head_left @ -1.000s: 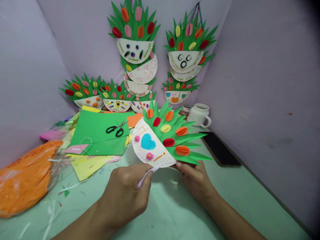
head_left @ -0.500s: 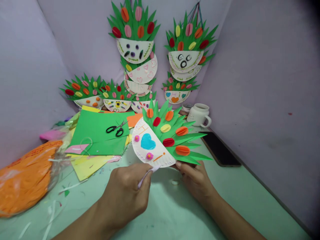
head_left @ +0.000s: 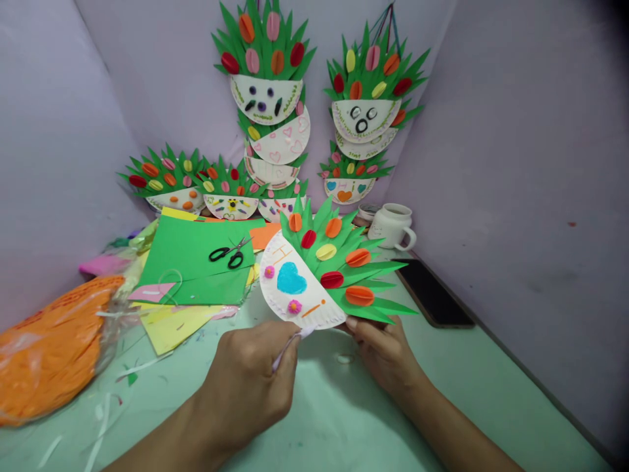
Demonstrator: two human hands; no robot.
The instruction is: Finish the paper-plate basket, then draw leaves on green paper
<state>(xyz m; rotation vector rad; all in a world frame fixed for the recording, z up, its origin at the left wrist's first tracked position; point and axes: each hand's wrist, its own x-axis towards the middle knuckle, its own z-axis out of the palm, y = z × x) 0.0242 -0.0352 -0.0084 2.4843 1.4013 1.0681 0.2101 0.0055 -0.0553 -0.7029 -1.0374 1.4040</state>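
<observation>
A half-round white paper plate [head_left: 314, 317] carries a blue heart, pink flowers and orange letters on its face. Green paper leaves [head_left: 381, 286] with red, orange and yellow paper tulips fan out from its straight edge. My right hand [head_left: 383, 347] grips this tilted plate craft at its lower right corner, thumb in front and fingers partly hidden behind. Closed in a pinch, my left hand [head_left: 255, 373] holds a thin lilac crayon [head_left: 282, 353]. The crayon's whitish end meets the plate's lower rim, where purple marks run along the edge.
Black scissors [head_left: 232, 254] lie on green paper sheets [head_left: 196, 275] at the left. An orange plastic-wrapped bundle [head_left: 54, 347] and paper scraps are nearer. A phone [head_left: 435, 292] and a white mug [head_left: 392, 226] stand at the right. Finished plate crafts [head_left: 266, 98] line the wall.
Hardly anything differs. The crayon in my left hand has shifted very slightly at the plate's rim, and the plate stays in my right hand.
</observation>
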